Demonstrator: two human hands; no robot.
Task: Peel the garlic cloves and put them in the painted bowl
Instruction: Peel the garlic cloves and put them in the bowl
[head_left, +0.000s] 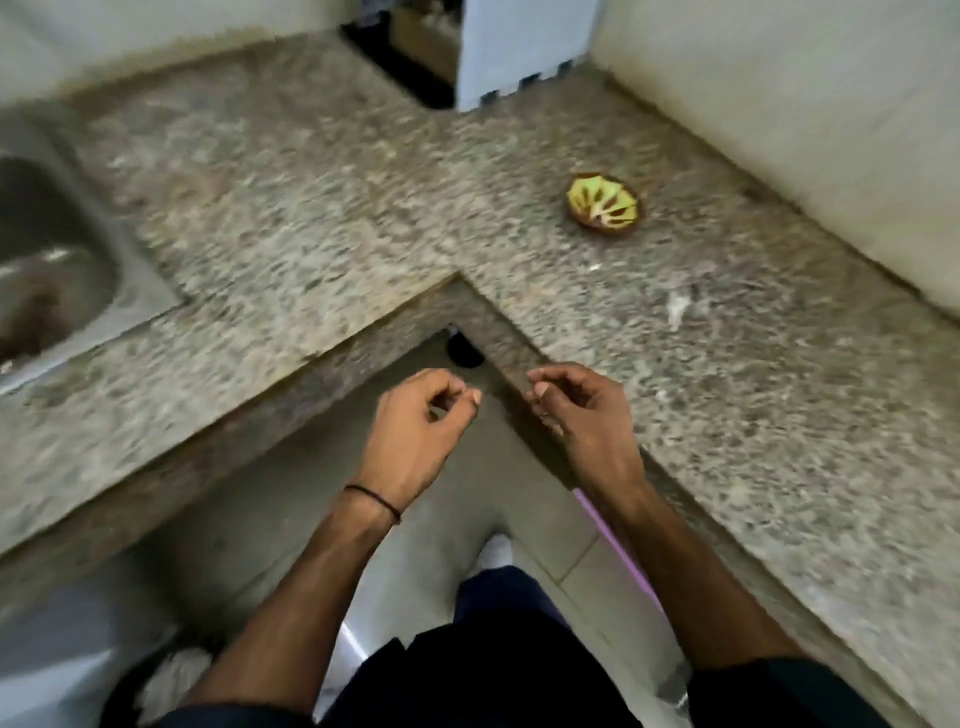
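Now | our left hand (415, 431), right hand (579, 410) curled, grip we cannot tell | close together, likely peeling | bowl (605, 208) ahead, within reach

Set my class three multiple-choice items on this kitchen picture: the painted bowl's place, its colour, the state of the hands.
1. The painted bowl stands: A in the sink; B on the counter near the wall; C on the floor.
2. Its inside is: A yellow-green; B blue; C red.
3. The left hand and right hand: A lie flat on the counter; B lift the bowl; C are raised, fingers curled.
Key: 1 B, granite lies under it; 2 A, yellow-green paint shows; 3 C, both are far from the bowl.
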